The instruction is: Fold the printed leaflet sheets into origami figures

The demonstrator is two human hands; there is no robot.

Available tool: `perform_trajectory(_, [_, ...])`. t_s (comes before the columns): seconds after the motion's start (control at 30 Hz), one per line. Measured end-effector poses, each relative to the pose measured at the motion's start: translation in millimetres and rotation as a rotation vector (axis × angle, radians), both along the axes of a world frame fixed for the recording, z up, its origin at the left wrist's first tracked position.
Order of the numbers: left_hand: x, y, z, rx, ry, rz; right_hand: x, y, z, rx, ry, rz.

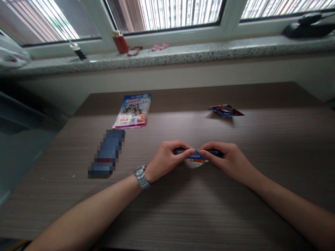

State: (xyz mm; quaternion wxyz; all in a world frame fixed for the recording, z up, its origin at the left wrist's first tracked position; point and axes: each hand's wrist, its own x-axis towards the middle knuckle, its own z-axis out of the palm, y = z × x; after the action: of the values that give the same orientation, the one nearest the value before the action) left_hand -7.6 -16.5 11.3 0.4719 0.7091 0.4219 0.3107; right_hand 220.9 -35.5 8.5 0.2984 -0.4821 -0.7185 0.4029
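Observation:
A small folded piece of printed paper (196, 161), blue along the top with orange and white below, is pinched between both hands over the middle of the table. My left hand (171, 157), with a silver watch (142, 176) on its wrist, grips the paper's left side with thumb and fingers. On the right side, my right hand (225, 157) holds the same paper, its thumb close to the left thumb. Fingers cover much of the upper part. Beyond the right hand, a folded blue and red paper shape (227, 110) rests on the table.
Printed flyers (134, 111) lie stacked at the table's back left. Nearer is a dark blue, pixelated flat object (106, 153). Behind the wooden table (172, 212), the stone windowsill (196, 54) bears a red box (120, 42), pink pieces (159, 47) and a black object (309, 28).

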Motion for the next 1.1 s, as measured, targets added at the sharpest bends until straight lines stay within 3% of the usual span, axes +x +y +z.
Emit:
perform_trajectory(0.4, [-9, 8, -6.3, -0.141, -0.04, -0.038, 10, 5, 3.0, -0.013, -0.045, -0.029])
perform_trajectory(0.9, [-11, 9, -4.1, 0.024, 0.108, 0.042, 14, 9, -0.1, -0.03, -0.055, -0.054])
perform_trajectory(1.1, [-13, 11, -6.7, 0.077, 0.145, 0.101, 16, 13, -9.1, 0.09, -0.089, -0.074])
